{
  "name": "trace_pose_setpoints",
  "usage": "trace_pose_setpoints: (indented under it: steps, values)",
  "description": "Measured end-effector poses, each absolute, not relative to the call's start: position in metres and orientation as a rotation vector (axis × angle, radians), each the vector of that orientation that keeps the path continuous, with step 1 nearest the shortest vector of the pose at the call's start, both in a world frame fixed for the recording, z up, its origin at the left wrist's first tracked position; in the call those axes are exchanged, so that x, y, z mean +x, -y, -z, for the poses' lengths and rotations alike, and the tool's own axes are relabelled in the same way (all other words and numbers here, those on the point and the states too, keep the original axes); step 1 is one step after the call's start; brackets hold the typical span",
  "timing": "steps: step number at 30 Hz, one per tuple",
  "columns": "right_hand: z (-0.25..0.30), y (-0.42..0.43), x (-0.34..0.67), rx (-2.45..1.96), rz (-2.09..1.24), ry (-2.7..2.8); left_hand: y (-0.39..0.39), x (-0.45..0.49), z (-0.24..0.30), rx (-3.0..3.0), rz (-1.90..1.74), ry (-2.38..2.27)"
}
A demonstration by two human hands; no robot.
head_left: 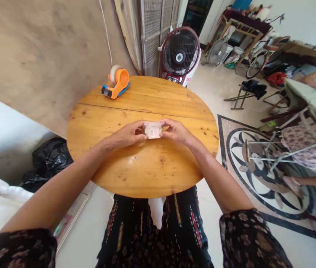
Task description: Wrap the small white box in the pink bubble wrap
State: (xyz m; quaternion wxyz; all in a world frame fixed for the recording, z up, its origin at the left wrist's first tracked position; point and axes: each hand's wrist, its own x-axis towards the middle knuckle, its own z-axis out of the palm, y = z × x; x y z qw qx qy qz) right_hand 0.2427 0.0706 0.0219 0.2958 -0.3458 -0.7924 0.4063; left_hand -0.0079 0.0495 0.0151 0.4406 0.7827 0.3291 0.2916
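Between my two hands is a small pale, whitish-pink packet, blurred so that its exact kind does not show. My left hand grips its left end with thumb and fingers. On the opposite end, the fingers and thumb of my right hand are closed in the same way. Both hands are over the middle of the oval wooden table. Toward the table's back left stands an orange tape dispenser with a blue part and a roll of tape.
A dark-red fan stands just behind the table. Black plastic bags lie to the left. At the right, another person sits by a pale green table, and a stool with dark cloth stands on the floor.
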Motion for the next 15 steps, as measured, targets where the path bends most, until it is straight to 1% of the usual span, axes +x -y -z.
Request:
trace_pose_setpoints:
  steps: [3,5,11,15]
  values:
    - [-0.015,-0.089,0.241,-0.835,-1.362,1.915,-0.060,-0.007,-0.018,1.751,-0.683,-0.773]
    - [-0.010,-0.093,0.241,-0.812,-1.448,1.820,-0.061,-0.005,-0.020,1.702,-0.715,-0.768]
    - [-0.007,-0.087,0.238,-0.814,-1.378,1.848,-0.051,-0.004,-0.018,1.776,-0.736,-0.839]
    - [-0.010,-0.083,0.236,-0.815,-1.365,1.868,-0.054,-0.002,-0.003,1.856,-0.863,-0.959]
